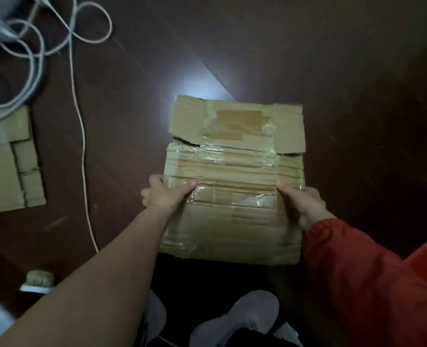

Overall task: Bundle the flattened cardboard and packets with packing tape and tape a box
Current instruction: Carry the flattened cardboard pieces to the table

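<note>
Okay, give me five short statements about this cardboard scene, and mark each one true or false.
1. The left hand and the right hand grip opposite side edges of the flattened cardboard. True.
2. The right arm's sleeve is blue. False: it is a red sleeve.
3. A white cable lies on the floor to the left of the held cardboard. True.
4. The held cardboard bears no tape. False: clear tape crosses its face.
5. A second cardboard piece lies on the floor at the far left. True.
</note>
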